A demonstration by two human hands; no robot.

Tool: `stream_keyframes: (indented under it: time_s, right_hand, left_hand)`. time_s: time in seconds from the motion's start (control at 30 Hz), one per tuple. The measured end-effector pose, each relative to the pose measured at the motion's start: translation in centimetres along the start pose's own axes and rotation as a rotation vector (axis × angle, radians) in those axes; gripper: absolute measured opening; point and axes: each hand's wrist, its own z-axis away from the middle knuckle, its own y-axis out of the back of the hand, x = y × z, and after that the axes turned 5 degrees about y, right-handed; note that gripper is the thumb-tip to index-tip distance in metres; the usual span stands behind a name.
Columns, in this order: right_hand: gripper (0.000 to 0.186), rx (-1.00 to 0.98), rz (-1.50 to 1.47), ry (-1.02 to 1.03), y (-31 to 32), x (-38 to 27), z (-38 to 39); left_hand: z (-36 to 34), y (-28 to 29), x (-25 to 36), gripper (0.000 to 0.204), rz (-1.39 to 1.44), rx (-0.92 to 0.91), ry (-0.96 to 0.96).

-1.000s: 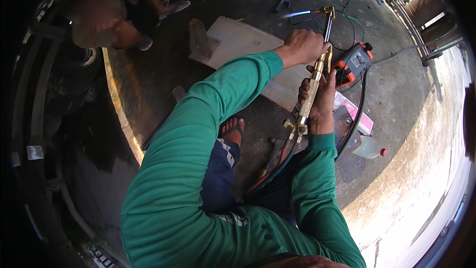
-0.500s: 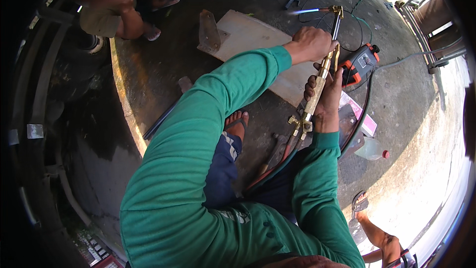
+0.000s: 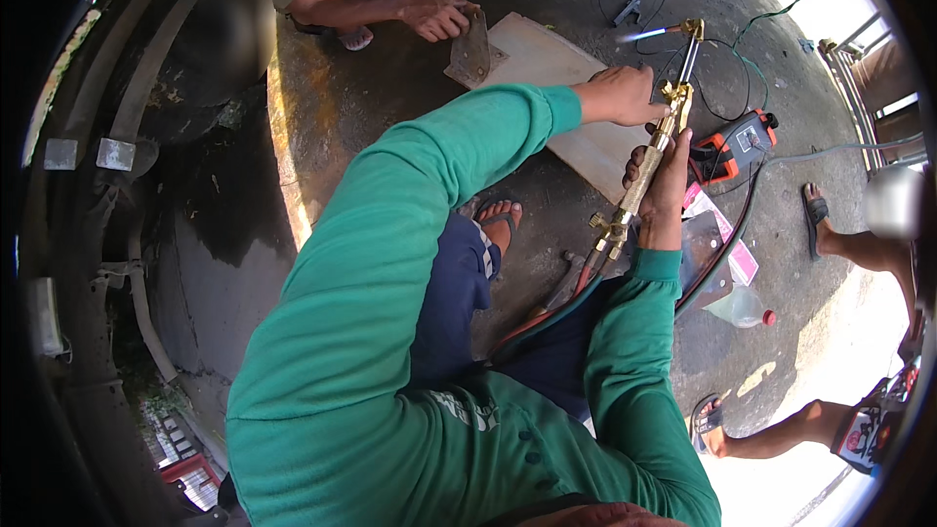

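Note:
My right hand (image 3: 656,185) is wrapped round the knurled handle of a brass cutting torch (image 3: 636,181), whose lit flame (image 3: 646,35) points leftward from the angled head. My left hand (image 3: 625,95) has its fingers curled at the torch's upper brass fittings, thumb against them; the exact grip is partly hidden. Red and green hoses (image 3: 556,312) run down from the handle past my legs. Below the torch lies a pale metal plate (image 3: 532,49), with a rusty bracket (image 3: 473,51) at its far-left end.
A co-worker's hand (image 3: 434,20) touches the bracket. An orange-and-black machine (image 3: 732,146) and cables lie rightward, near a pink-white box (image 3: 732,244) and plastic bottle (image 3: 742,307). Another person's sandaled legs (image 3: 810,429) enter at right. A concrete edge (image 3: 283,156) runs along the left.
The torch and both my hands have shifted right in view. The co-worker at upper left has reached a hand to the bracket. Sandaled legs have come in at the right.

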Motion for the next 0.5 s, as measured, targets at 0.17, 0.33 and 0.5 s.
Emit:
stream_keyframes:
  time_s: [0.17,0.33,0.5]
  right_hand:
    - [0.022,0.070,0.264,0.060,-0.4,-0.7,0.2]
    - [0.040,0.037,0.335,0.113,-2.1,-0.5,2.5]
    - [0.044,0.069,0.238,0.049,-3.9,-0.2,4.8]
  left_hand:
    - [8.0,1.4,-3.2,0.039,0.339,-0.282,0.041]
    - [13.7,-0.7,-9.7,0.034,0.840,-0.269,0.153]
    - [13.8,-4.9,-14.8,0.027,0.912,-0.315,0.194]
